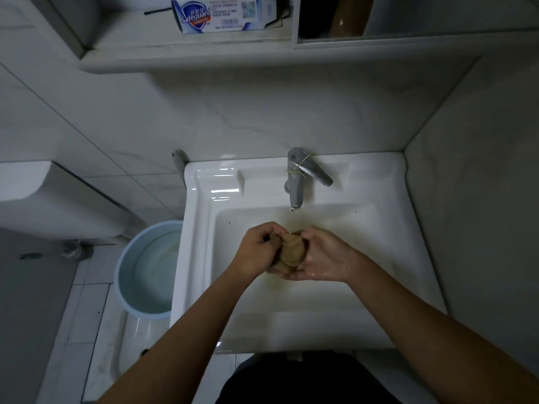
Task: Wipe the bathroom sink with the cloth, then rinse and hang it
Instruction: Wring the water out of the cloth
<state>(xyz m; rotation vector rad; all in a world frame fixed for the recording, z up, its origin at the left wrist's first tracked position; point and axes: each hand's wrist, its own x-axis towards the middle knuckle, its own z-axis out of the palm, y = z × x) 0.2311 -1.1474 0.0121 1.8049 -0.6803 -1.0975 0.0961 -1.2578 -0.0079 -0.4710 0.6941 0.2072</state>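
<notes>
A bunched tan cloth [293,250] is held over the basin of the white sink [201,258], below the spout. My left hand [256,249] grips its left side with curled fingers. My right hand [323,255] cups and grips its right side, and looks wet. The metal tap [296,182] stands at the back of the sink, with a rubber band round it and its lever pointing to the right. No water stream shows under the spout.
A light blue bucket [131,258] of water stands on the floor left of the sink. A white cistern [43,196] is further left. On the shelf above lies a Safeguard soap box [215,14]. A tiled wall closes the right side.
</notes>
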